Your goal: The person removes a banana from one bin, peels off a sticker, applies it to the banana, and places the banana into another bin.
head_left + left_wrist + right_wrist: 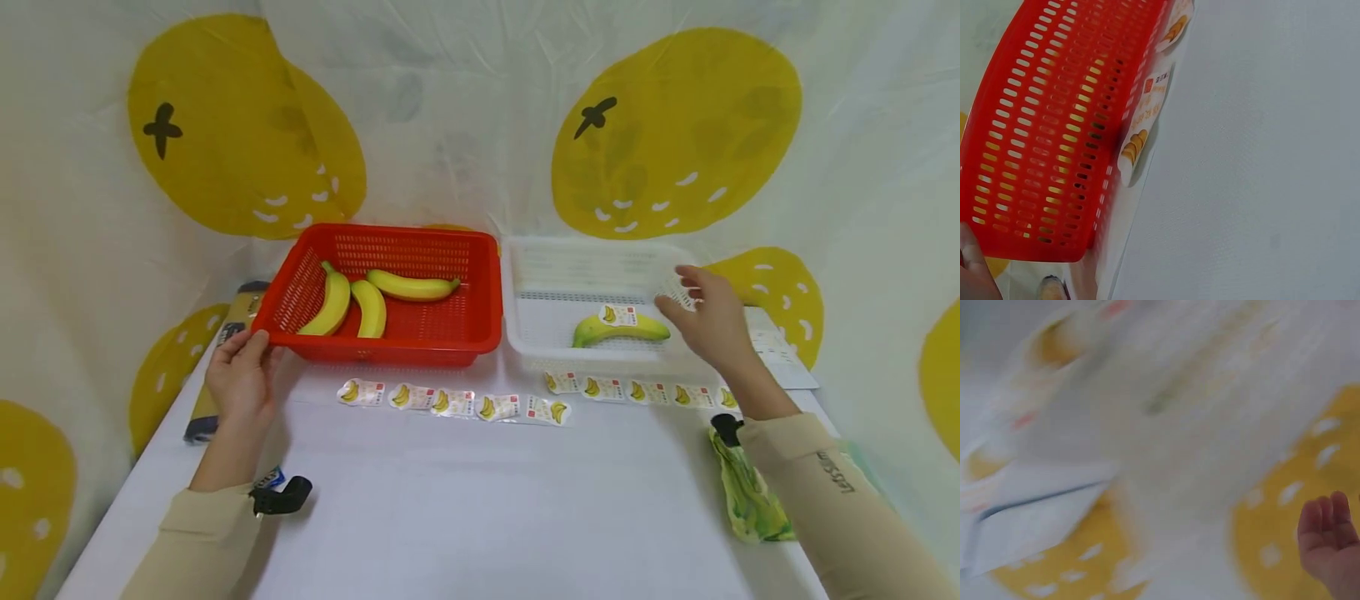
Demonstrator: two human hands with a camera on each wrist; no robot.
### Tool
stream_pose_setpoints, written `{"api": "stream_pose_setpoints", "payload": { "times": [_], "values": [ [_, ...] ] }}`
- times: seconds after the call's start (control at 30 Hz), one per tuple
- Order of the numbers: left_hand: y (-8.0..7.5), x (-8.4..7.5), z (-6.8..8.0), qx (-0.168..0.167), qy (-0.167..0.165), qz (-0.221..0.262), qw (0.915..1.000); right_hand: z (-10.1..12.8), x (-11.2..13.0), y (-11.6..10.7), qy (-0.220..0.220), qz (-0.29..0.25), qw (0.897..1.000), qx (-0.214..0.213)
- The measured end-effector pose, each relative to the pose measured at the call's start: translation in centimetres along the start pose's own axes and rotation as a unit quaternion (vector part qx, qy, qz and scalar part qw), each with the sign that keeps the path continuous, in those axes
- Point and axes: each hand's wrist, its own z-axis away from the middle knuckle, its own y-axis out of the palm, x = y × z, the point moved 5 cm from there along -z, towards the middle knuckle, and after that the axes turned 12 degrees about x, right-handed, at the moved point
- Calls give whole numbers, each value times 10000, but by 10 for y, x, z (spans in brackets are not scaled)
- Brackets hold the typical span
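Observation:
At the near left corner of the red plastic basket [390, 352], my left hand [243, 375] pinches the rim, the thumb lying over the edge. Several bananas lie in this basket, one of them a whole banana [412, 287] along the back. Beside it stands a white plastic basket [512, 292] with one banana [626, 328] inside, which bears a white label sticker [618, 315]. My right hand [708, 321] is raised at the white basket's right end, thumb and fingers apart and nothing between them. The right wrist view is blurred.
Two rows of banana stickers [452, 402] lie on the white table in front of the baskets. Leafy greens in a bag [750, 492] lie at the right, papers [776, 350] behind them. A brown and dark package [217, 375] is at the left.

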Motion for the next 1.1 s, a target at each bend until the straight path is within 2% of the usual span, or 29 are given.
{"api": "stream_pose_setpoints", "payload": {
  "times": [0.1,0.23,0.33,0.47,0.6,0.77,0.97,1.1],
  "values": [
    [-2,2,-2,-12,86,0,10000,-14,58,29,-624,-483,9961,393],
    [-3,1,-2,-30,254,68,9997,-36,122,77,-880,-874,9854,1168],
    [-1,1,-2,-26,361,117,9993,-53,159,115,-1045,-901,9760,1686],
    [0,4,-1,-25,442,166,9989,-73,195,160,-1117,-934,9637,2239],
    [0,7,1,-60,464,79,9989,-87,223,196,-989,-968,9545,2641],
    [0,8,2,-91,457,50,9989,-103,244,230,-864,-1043,9470,2911],
    [1,11,2,-83,506,-123,9986,-117,256,261,-627,-1518,9288,3321],
    [1,12,4,-144,452,-100,9988,-124,258,273,-390,-1657,9240,3424]
  ]
}}
